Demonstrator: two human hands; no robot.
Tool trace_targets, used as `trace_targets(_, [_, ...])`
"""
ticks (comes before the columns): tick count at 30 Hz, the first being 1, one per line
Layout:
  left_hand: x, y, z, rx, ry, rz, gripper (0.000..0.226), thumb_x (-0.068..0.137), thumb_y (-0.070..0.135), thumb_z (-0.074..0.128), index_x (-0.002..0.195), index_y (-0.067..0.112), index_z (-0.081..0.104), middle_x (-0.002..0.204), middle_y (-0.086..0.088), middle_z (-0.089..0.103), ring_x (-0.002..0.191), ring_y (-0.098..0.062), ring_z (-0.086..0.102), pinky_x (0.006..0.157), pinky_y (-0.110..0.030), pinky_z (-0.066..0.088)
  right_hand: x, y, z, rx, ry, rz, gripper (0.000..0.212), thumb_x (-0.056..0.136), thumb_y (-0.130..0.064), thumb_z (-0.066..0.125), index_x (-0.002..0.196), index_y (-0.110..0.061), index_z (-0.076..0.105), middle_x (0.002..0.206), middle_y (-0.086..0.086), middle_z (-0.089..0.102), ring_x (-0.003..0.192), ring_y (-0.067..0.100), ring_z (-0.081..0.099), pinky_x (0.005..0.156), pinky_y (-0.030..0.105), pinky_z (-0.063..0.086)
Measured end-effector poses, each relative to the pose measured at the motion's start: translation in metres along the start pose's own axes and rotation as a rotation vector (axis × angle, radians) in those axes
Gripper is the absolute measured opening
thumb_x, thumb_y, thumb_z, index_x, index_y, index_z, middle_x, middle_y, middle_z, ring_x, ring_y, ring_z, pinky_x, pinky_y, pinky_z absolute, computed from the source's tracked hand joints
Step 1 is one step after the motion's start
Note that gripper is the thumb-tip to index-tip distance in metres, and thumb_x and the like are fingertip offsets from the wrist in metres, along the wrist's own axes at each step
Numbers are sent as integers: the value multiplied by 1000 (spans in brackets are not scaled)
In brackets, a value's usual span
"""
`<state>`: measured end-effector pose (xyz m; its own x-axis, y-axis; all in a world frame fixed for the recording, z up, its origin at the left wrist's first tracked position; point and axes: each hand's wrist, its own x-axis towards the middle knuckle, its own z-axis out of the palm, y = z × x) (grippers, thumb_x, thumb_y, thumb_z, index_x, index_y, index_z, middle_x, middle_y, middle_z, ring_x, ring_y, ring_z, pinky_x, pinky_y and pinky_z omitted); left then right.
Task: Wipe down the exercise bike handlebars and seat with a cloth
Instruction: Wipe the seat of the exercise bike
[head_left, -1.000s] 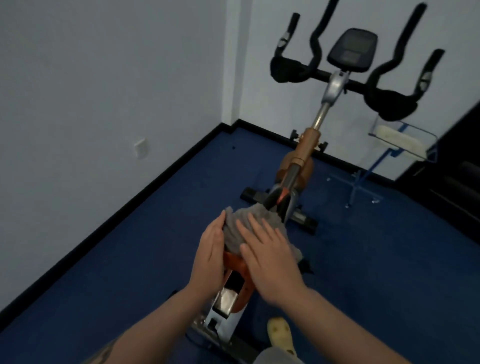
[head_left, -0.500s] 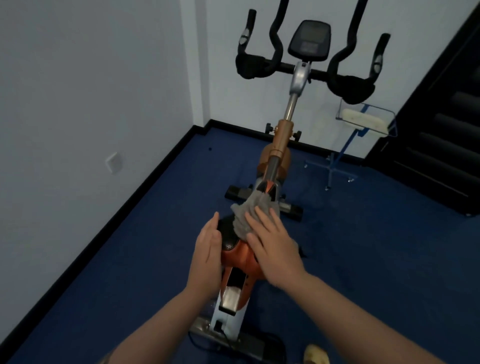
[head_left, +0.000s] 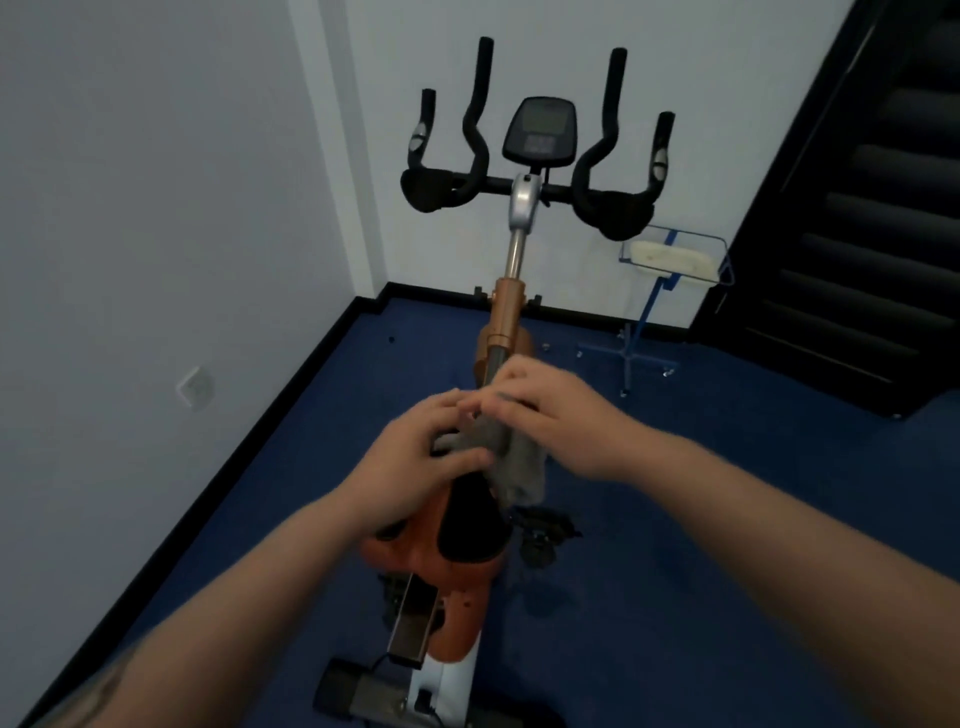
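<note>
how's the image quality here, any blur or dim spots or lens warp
Head view: dim, bluish light overall; the left hand, right hand and grey cloth are motion-smeared, while the handlebars and console stay sharp; wide-angle warp bends the wall edges; no glare.

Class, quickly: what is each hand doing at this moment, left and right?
Left hand: fingers curled, gripping the grey cloth at the nose of the seat.
Right hand: fingers curled over the same cloth, holding it.

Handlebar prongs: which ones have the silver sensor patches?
The two short outer prongs, left and right, each carry a silver patch; the taller inner pair are plain black.
</note>
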<state>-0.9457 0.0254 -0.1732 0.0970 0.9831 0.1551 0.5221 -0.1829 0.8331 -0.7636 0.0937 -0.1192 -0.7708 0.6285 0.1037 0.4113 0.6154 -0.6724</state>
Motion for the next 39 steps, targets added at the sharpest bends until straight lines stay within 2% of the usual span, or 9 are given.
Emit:
trace_targets(6, [24,32,-25,-246,-145,-120,22,79,43,76,83,26,62,79,8,67,76,-10,65,69,-27,50,-3,3,-88,-320,83,-62,26,100,-35,45,106,-28,70,89,-18,53,84,-4,49,75,14,39])
trace_targets(11, [19,47,-5,-437,-255,-236,30,87,31,70,106,7,66,100,-11,71,93,-25,69,81,-32,57,-22,41,-119,-247,255,103,33,97,-42,49,81,-21,69,76,-4,63,75,7,56,64,25,39])
trace_targets(17, [28,73,41,-509,65,-446,17,93,19,62,94,4,70,86,-11,71,76,-19,70,69,-35,60,-59,81,-85,61,333,559,38,89,-42,65,73,-9,73,72,5,70,68,17,64,62,34,50])
trace_targets(22, [33,107,93,68,139,-177,14,94,18,62,103,13,71,92,-1,72,86,-13,68,83,-37,56,-62,62,-50,695,253,726,32,92,-42,62,94,-12,73,83,5,76,71,16,72,60,30,59])
trace_targets(27, [8,115,120,37,-117,9,40,91,28,65,131,24,59,121,12,64,111,3,57,96,-19,47,-66,51,-57,833,100,668,21,88,-32,68,91,-12,73,79,6,74,63,15,71,52,25,52])
trace_targets(31, [-7,98,107,-167,288,33,19,84,35,73,102,34,69,99,12,70,92,-3,65,77,-18,52,-64,49,-81,706,63,536,13,89,-28,67,92,-16,74,80,3,75,67,14,71,53,23,52])
trace_targets(33, [2,88,97,-114,442,10,45,73,44,78,112,33,60,109,13,60,101,-2,59,78,-13,48,-61,44,-99,601,-20,457,15,89,-31,66,94,-19,74,84,1,75,73,12,72,57,22,53])
trace_targets(36, [27,79,91,-258,158,-175,81,61,55,84,132,35,52,132,16,53,118,0,52,94,-17,46,-55,39,-119,470,-127,377,19,90,-33,65,100,-19,73,92,2,74,83,13,71,64,22,56])
trace_targets(39, [44,70,101,-485,-240,-264,38,76,37,79,110,23,72,117,3,70,111,-13,65,97,-33,51,-52,43,-132,390,-102,365,21,89,-36,65,102,-20,73,94,1,74,87,14,70,68,26,56])
